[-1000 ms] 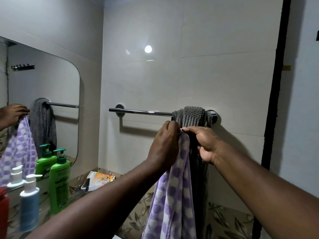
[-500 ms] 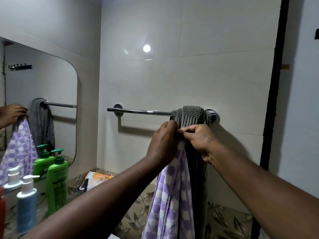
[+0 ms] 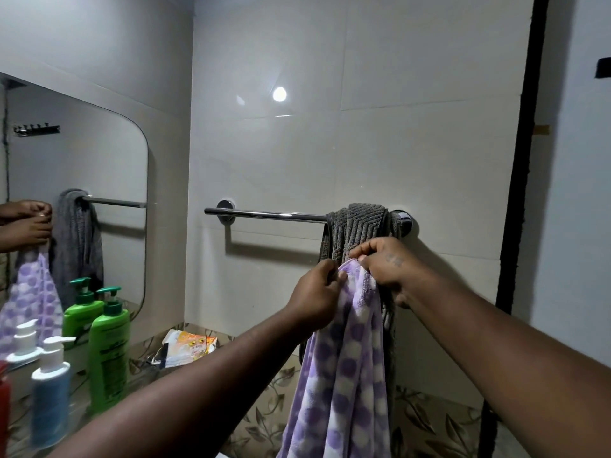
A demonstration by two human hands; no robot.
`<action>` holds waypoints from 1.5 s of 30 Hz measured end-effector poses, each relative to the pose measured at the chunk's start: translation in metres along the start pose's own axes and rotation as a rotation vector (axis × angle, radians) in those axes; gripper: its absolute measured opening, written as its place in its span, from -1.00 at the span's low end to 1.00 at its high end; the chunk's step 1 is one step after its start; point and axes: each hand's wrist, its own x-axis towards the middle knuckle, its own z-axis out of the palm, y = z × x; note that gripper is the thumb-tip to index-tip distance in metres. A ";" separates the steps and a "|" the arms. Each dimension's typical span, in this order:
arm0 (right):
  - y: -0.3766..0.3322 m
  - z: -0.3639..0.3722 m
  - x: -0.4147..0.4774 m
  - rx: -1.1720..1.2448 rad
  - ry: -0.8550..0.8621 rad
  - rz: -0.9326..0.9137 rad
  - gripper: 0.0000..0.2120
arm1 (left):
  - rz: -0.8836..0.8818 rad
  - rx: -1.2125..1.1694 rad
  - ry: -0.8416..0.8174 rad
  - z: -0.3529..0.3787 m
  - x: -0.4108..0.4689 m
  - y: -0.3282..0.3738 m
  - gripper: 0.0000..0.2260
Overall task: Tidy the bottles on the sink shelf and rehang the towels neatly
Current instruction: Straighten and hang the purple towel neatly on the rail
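A purple-and-white checked towel (image 3: pixel 344 375) hangs down from both my hands in front of the wall. My left hand (image 3: pixel 315 297) pinches its top edge on the left, and my right hand (image 3: pixel 386 267) grips the top edge just beside it. Behind them a grey ribbed towel (image 3: pixel 358 226) is bunched over the right end of the chrome towel rail (image 3: pixel 267 214). On the shelf at the left stand a green pump bottle (image 3: pixel 109 352), a blue pump bottle (image 3: pixel 49 395) and a red container (image 3: pixel 4 408) at the frame's edge.
A mirror (image 3: pixel 109 153) on the left wall reflects my hands, both towels and the bottles. A crumpled orange-and-white packet (image 3: pixel 190 348) lies in the shelf's back corner. Leaf-patterned tiles (image 3: pixel 426 421) run along the lower wall. A black vertical strip (image 3: pixel 522 153) stands at the right.
Both hands have dropped a little below the rail with the purple towel's top edge, and my right hand has shifted its grip over the fold.
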 end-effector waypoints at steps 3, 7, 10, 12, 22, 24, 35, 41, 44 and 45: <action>-0.004 0.004 0.002 0.006 -0.055 0.050 -0.85 | 0.018 -0.103 0.048 -0.003 0.005 0.010 -0.78; -0.009 0.000 -0.006 -0.201 -0.056 -0.057 -0.63 | 0.064 -0.144 0.024 -0.012 0.007 0.016 -0.79; -0.009 -0.010 -0.012 -0.193 -0.046 -0.156 -0.69 | -0.009 -0.293 -0.100 -0.013 -0.002 0.007 -0.76; -0.010 -0.015 -0.014 -0.159 0.017 -0.200 -0.70 | -0.088 -0.380 -0.225 -0.013 -0.010 0.000 -0.66; -0.018 -0.020 -0.011 -0.443 -0.006 -0.151 -0.82 | 0.027 -0.236 -0.151 -0.011 0.001 0.019 -0.70; -0.019 -0.019 -0.011 -0.528 -0.001 -0.189 -0.78 | 0.027 -0.246 -0.165 -0.012 0.002 0.020 -0.67; -0.017 -0.035 -0.003 -0.161 -0.259 -0.289 -0.67 | -0.160 -0.409 -0.219 -0.017 -0.011 -0.004 -0.74; -0.029 -0.030 -0.008 -0.609 -0.311 -0.384 -0.86 | 0.024 -0.168 -0.036 -0.021 0.005 0.007 -0.78; -0.029 -0.027 -0.015 -0.653 -0.224 -0.431 -0.89 | 0.094 -0.144 -0.013 -0.020 0.004 0.007 -0.73; -0.026 -0.025 -0.015 -0.598 -0.160 -0.421 -0.88 | 0.099 -0.175 -0.035 -0.020 0.002 0.006 -0.70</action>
